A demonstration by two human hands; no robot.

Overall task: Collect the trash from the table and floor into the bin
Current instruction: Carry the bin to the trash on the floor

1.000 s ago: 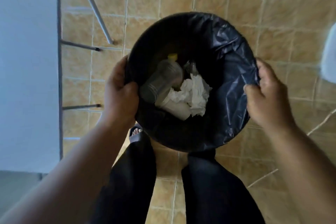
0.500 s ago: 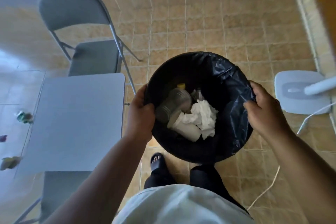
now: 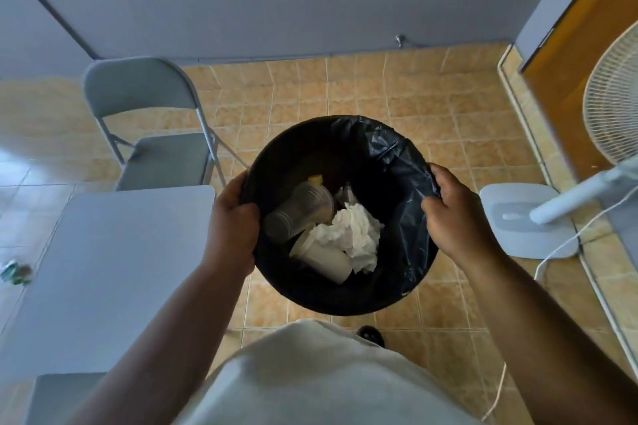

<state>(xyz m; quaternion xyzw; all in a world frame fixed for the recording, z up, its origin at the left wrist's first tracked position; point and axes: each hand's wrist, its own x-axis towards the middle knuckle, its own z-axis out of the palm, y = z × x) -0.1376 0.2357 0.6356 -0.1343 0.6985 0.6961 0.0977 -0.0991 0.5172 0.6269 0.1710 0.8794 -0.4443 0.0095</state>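
Head camera: my left hand (image 3: pixel 231 228) and right hand (image 3: pixel 455 217) have fingers clamped on opposite rims of the bin (image 3: pixel 345 300), to keep it level beside the table (image 3: pixel 103 269) at its right edge. Tissue (image 3: pixel 357 238) lies inside.

Round black-lined bin (image 3: pixel 397 162) holds crumpled white tissue (image 3: pixel 355 235), clear bottle (image 3: pixel 300 210), white cup (image 3: pixel 328 257).

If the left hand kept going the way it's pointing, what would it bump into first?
Probably the clear plastic bottle, just past the bin rim the left hand grips. It lies lower in the bin, so the hand might pass above it.
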